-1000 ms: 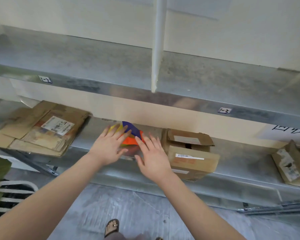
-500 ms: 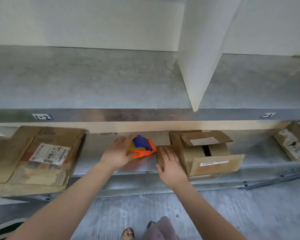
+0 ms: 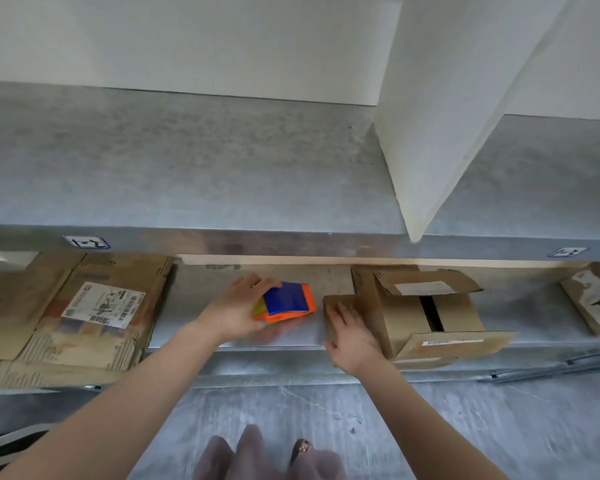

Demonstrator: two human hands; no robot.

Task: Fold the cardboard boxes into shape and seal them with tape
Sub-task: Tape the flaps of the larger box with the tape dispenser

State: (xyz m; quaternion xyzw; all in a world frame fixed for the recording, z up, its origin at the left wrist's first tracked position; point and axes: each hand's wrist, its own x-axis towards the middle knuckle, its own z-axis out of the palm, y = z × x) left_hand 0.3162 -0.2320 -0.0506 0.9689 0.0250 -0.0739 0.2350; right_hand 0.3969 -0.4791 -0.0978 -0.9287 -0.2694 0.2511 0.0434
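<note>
While the orange and blue tape dispenser (image 3: 288, 301) is gripped by the left hand (image 3: 234, 313), whose fingers are curled over its top, the right hand (image 3: 352, 336) is laid flat, fingers straight, on the side flap of a partly folded cardboard box (image 3: 426, 315). The box is set on the lower metal shelf (image 3: 194, 299), with the dispenser held just to its left and apart from it. A dark gap is shown between the box's top flaps. A stack of flattened cardboard (image 3: 84, 317) is seen at the shelf's left end, and another box (image 3: 594, 303) at the far right
</note>
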